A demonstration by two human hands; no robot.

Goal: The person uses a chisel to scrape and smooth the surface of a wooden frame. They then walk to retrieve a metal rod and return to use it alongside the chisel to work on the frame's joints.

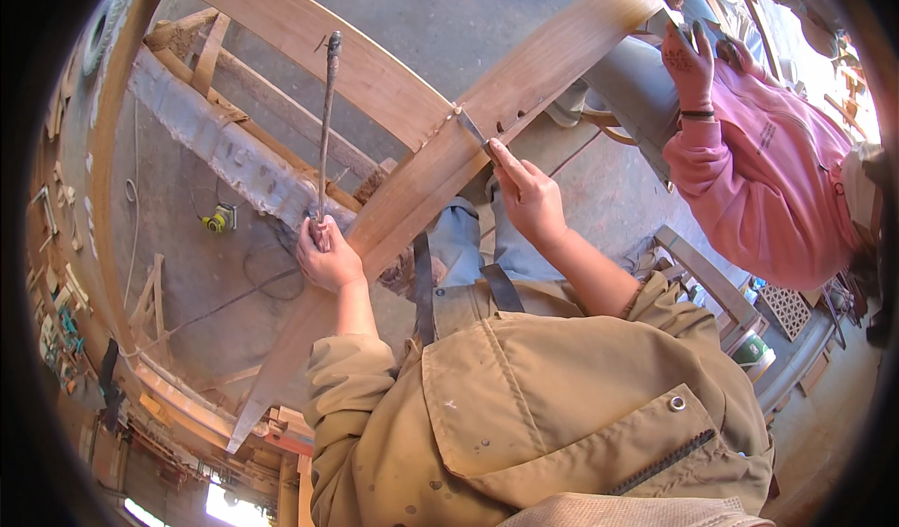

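My right hand (530, 200) grips a narrow flat metal blade (473, 128), its index finger stretched along it. The blade's tip rests at the joint where a pale wooden rail (309, 35) meets a wide wooden board (548, 63). Small whitish beads and crumbs line this joint. In my left hand (330, 256), a long thin rod-like tool (326, 119) with a wooden handle points away from me. Its far end is dark and thicker; its exact kind cannot be told. My left hand is close against the wide board's near-left edge.
At right, a person in a pink top (758, 168) holds a gloved hand (688, 63) at the board's far end. A plastic-wrapped beam (225, 140) runs under the frame. A yellow-green power sander (220, 218) and cable lie on the floor. A bucket (755, 355) stands right.
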